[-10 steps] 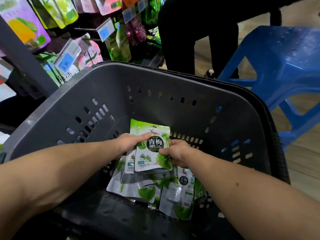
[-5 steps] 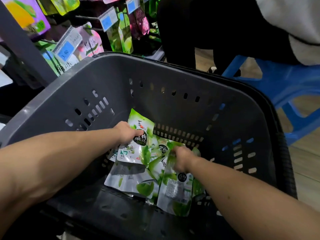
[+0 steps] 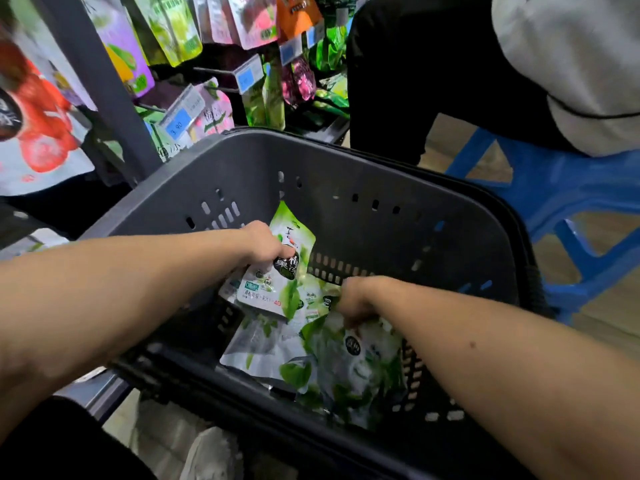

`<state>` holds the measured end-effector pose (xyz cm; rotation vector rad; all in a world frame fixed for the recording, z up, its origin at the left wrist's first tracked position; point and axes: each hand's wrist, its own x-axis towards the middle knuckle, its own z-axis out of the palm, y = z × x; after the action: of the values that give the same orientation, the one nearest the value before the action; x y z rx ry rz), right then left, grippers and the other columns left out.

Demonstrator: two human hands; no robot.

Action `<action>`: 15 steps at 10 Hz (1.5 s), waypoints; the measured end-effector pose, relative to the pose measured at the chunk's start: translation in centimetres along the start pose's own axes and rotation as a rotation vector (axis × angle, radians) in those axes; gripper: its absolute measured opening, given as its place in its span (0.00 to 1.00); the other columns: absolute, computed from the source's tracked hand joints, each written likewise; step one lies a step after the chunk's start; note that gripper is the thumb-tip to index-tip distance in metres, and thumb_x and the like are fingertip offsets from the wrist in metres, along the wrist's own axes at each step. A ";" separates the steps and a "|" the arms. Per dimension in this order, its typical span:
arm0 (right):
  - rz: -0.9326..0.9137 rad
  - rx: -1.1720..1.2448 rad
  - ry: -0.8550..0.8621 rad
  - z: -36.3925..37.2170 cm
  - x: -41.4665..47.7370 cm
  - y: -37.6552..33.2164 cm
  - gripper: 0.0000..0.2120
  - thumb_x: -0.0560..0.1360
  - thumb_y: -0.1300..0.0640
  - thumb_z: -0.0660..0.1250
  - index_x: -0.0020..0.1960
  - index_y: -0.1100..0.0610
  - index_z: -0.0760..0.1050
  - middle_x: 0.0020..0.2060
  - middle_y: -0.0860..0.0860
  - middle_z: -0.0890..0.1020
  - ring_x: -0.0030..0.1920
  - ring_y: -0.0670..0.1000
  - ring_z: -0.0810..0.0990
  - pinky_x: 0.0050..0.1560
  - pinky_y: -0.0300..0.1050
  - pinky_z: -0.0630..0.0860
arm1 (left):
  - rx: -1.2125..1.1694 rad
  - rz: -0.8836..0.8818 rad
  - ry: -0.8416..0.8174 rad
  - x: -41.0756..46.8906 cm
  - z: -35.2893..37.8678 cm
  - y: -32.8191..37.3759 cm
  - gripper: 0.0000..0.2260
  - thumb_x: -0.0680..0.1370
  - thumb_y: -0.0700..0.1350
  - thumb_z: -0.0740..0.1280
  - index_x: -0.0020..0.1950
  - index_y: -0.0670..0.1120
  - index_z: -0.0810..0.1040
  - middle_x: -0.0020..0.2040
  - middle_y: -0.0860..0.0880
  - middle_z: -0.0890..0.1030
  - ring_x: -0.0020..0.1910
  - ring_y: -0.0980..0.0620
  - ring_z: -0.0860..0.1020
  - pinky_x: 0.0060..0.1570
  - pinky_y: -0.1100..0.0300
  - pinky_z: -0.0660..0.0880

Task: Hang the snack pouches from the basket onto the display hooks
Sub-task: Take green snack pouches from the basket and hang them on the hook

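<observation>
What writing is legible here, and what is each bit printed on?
"3.90": blue price tag on the display rack.
"40", in red: raised green pouch in the basket.
"梅冻": pink hanging pouch.
Lower pouch, other tags: too blurred to read.

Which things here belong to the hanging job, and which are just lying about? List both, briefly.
Job:
left hand, gripping the upper green pouch
right hand, gripping a lower green pouch
grey basket
display hook

Lying about:
blue stool
price tag
pouches already hanging
another person's grey top
</observation>
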<state>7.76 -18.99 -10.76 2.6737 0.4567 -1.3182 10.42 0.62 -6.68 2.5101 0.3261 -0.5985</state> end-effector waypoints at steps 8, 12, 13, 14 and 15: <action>-0.712 1.583 -0.036 -8.9 -16.0 -3.7 0.31 0.69 0.85 0.48 0.68 0.73 0.73 0.65 0.65 0.78 0.64 0.59 0.81 0.55 0.43 0.82 | -0.516 0.298 0.374 -16.9 -5.9 -0.9 0.10 0.83 0.46 0.66 0.46 0.44 0.83 0.32 0.55 0.79 0.29 0.60 0.73 0.31 0.68 0.68; -0.371 1.496 0.598 -10.1 -16.1 -6.5 0.09 0.77 0.65 0.70 0.39 0.62 0.74 0.20 0.52 0.72 0.20 0.52 0.73 0.26 0.41 0.74 | -0.454 0.297 0.372 -18.8 -6.9 -1.8 0.23 0.85 0.58 0.57 0.49 0.41 0.81 0.36 0.46 0.83 0.32 0.55 0.77 0.36 0.63 0.70; -0.287 1.602 0.640 -10.6 -16.3 -7.7 0.06 0.74 0.71 0.67 0.40 0.63 0.75 0.20 0.54 0.72 0.18 0.51 0.74 0.38 0.50 0.83 | -0.446 0.323 0.391 -19.5 -7.0 -1.2 0.28 0.84 0.61 0.56 0.51 0.36 0.80 0.41 0.37 0.81 0.37 0.50 0.75 0.40 0.56 0.68; -0.281 1.691 0.636 -11.3 -16.6 -8.7 0.08 0.75 0.73 0.65 0.40 0.65 0.74 0.25 0.56 0.73 0.17 0.48 0.72 0.32 0.47 0.83 | -0.447 0.370 0.437 -19.8 -6.9 -0.4 0.24 0.84 0.60 0.58 0.36 0.46 0.77 0.33 0.50 0.76 0.34 0.54 0.70 0.37 0.57 0.66; -0.276 1.737 0.587 -11.7 -17.8 -10.0 0.10 0.76 0.75 0.63 0.39 0.64 0.72 0.27 0.56 0.71 0.17 0.48 0.72 0.27 0.47 0.82 | -0.493 0.375 0.511 -19.6 -6.4 0.4 0.22 0.84 0.54 0.62 0.30 0.49 0.71 0.22 0.56 0.71 0.24 0.60 0.66 0.28 0.63 0.63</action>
<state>3.20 -10.47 10.67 4.5467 -0.7790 -1.0733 -4.36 1.72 7.70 2.1217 0.1494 0.2556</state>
